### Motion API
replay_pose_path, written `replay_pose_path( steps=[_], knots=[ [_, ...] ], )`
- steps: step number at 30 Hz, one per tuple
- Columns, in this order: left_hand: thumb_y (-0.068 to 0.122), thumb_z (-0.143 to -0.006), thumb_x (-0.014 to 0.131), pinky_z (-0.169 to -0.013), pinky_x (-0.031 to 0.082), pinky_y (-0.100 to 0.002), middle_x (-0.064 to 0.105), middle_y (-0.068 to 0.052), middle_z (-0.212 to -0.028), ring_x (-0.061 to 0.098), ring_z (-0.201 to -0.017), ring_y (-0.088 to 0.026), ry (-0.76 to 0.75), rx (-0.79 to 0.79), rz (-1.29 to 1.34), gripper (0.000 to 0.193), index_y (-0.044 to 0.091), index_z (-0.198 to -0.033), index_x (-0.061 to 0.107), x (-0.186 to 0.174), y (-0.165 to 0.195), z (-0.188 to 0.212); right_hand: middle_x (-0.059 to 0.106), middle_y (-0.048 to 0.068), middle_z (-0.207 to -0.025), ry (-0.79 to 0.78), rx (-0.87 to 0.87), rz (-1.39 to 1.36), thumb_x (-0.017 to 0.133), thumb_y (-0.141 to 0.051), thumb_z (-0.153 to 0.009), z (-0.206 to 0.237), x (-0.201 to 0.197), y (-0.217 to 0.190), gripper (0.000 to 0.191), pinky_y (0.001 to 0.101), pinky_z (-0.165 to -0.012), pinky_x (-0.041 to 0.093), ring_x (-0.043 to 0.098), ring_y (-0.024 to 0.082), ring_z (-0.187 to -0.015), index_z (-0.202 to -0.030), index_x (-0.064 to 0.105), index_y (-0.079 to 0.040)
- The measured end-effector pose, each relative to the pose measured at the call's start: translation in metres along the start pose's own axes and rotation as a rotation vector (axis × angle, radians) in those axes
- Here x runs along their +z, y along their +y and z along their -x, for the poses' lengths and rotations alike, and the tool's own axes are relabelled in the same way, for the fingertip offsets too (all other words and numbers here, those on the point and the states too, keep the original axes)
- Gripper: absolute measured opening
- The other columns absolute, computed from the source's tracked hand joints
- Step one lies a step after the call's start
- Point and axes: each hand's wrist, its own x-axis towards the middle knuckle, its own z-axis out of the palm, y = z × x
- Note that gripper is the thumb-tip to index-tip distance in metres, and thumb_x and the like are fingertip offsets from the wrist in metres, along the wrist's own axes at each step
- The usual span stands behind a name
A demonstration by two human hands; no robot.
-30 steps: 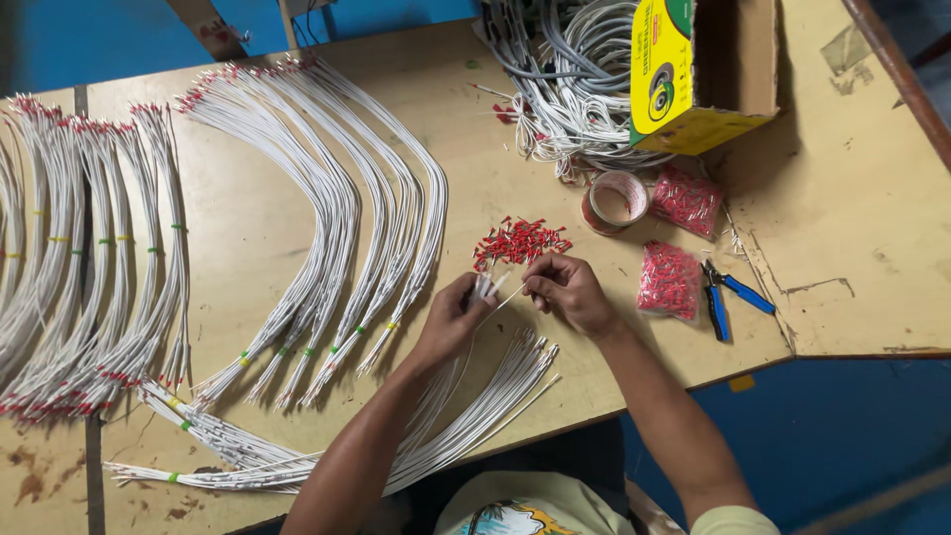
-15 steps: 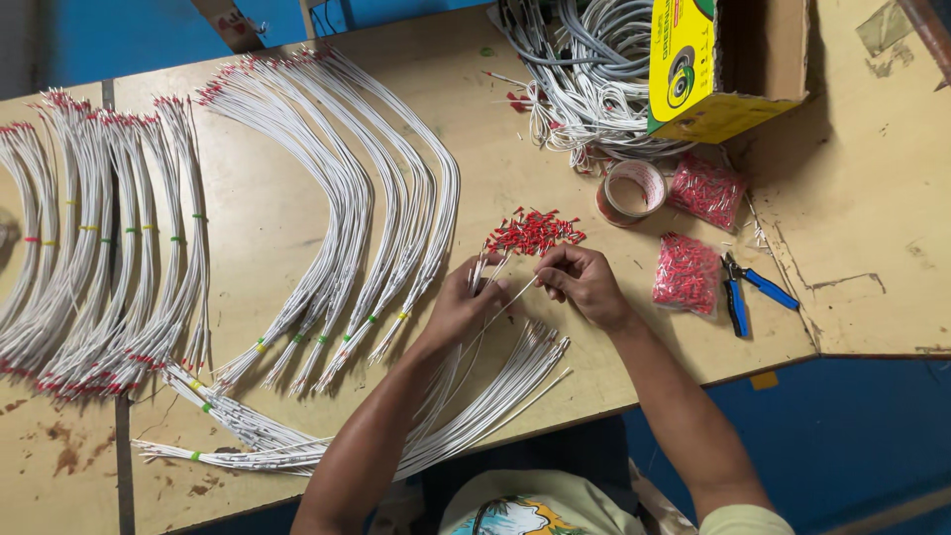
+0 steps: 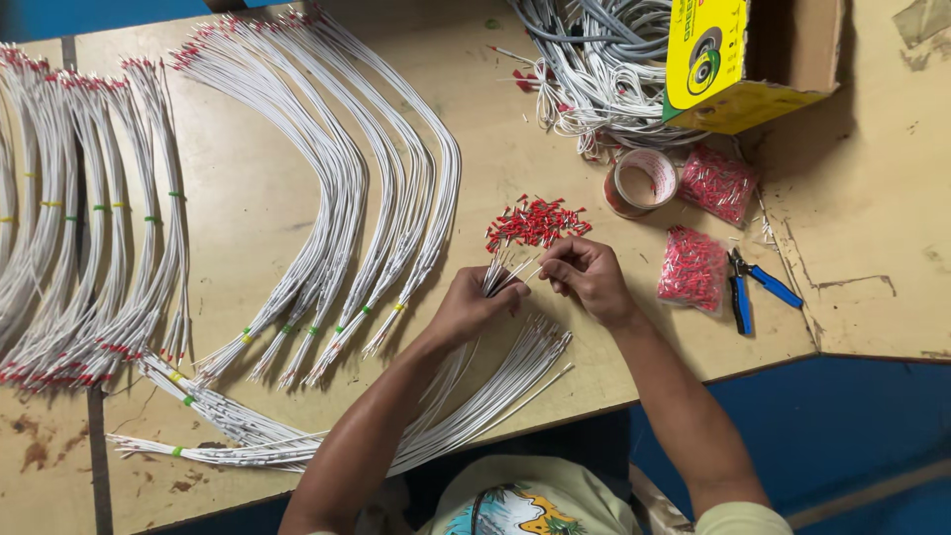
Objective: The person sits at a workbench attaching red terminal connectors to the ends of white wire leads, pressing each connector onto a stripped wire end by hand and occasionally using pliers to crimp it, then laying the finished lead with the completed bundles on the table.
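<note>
my left hand [image 3: 474,305] gripping white wire bunch [image 3: 466,391] near worktop [image 3: 555,119] front edge; right hand [image 3: 586,274] pinching wire tip, red ferrule pile [image 3: 535,222] just beyond.

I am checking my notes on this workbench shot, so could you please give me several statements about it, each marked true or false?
1. The left hand grips a bunch of white wires by their ends. True.
2. The right hand holds the blue-handled pliers. False: the pliers lie on the table, apart from the hand, whose fingertips are at the wire ends.
3. A loose heap of small red ferrules lies just beyond the hands. True.
4. The roll of tape lies inside the yellow cardboard box. False: it lies on the table beside the box.
5. Two clear bags of red ferrules lie near the pliers. True.
</note>
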Motion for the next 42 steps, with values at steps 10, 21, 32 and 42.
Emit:
replay_pose_path(
  steps=[10, 21, 32, 42],
  knots=[
    [0.017, -0.085, 0.079, -0.055, 0.048, -0.026, 0.07, -0.002, -0.069, 0.059, -0.061, -0.006, 0.171, 0.048, -0.184, 0.015, 0.002, -0.087, 0.076, 0.012, -0.003, 0.004, 0.071, 0.005, -0.084, -0.001, 0.066, -0.059, 0.074, -0.009, -0.095, -0.002, -0.004, 0.004, 0.009, 0.0193, -0.059, 0.049, 0.06, 0.006, -0.066, -0.098, 0.071, -0.001],
    [0.016, -0.09, 0.076, -0.056, 0.048, -0.027, 0.07, -0.002, -0.069, 0.061, -0.062, -0.007, 0.193, 0.065, -0.071, 0.016, 0.0, -0.088, 0.075, 0.01, -0.005, 0.005, 0.069, 0.003, -0.085, -0.005, 0.062, -0.087, 0.073, -0.008, -0.092, 0.002, -0.01, 0.001, 0.025, 0.0188, -0.057, 0.047, 0.058, 0.005, -0.065, -0.117, 0.069, -0.003],
    [0.015, -0.1, 0.062, -0.067, 0.054, -0.027, 0.067, -0.003, -0.074, 0.065, -0.071, -0.009, 0.022, 0.154, 0.02, 0.019, 0.0, -0.099, 0.073, 0.002, -0.012, 0.003, 0.07, 0.004, -0.088, -0.041, 0.067, -0.026, 0.074, -0.006, -0.094, 0.001, -0.013, 0.005, 0.029, 0.0202, -0.062, 0.05, 0.06, 0.006, -0.071, -0.121, 0.07, 0.001],
    [0.016, -0.1, 0.062, -0.064, 0.049, -0.026, 0.064, 0.0, -0.073, 0.058, -0.069, -0.007, -0.021, 0.095, 0.014, 0.02, 0.001, -0.099, 0.075, 0.0, -0.008, 0.003, 0.071, 0.005, -0.085, -0.035, 0.041, -0.041, 0.072, -0.007, -0.095, 0.0, -0.009, 0.005, 0.007, 0.0198, -0.06, 0.049, 0.06, 0.006, -0.067, -0.1, 0.069, -0.003]
  ],
)
